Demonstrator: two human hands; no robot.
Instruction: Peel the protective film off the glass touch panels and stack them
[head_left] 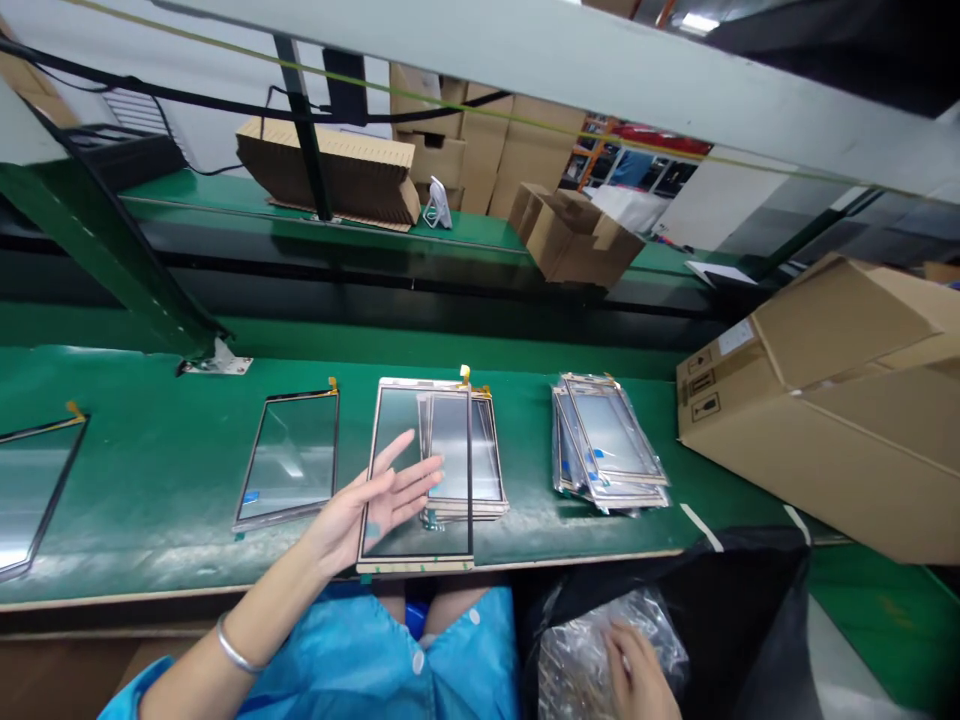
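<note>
Basically, left hand point(375, 505) is wide open, fingers spread and flat against the face of the glass panel point(397, 420). No pinch; the palm just props it. The panel looks tilted up off the worktop point(150, 470), its lower edge at the front lip. A flat-hand hold probably keeps pressure off the thin frame and the orange flex tail on top.

Bare stack point(484, 460) lies flat right behind the glass panel, partly seen through it, close enough to draw from or add to. Wrapped stack point(607, 445) sits further right of the glass panel, fanned and in clear sleeves, so apparently kept apart from unwrapped pieces. Single panel point(289, 460) lies flat just left of the glass panel, on its own.

Right hand point(641, 675) is low and right of the glass panel, on crumpled clear film point(577, 650) inside the black bag point(750, 600), likely where waste wrap goes. Fingers are blurred, so I cannot tell if they grip the film. Cardboard box point(832, 400) is far right.
</note>
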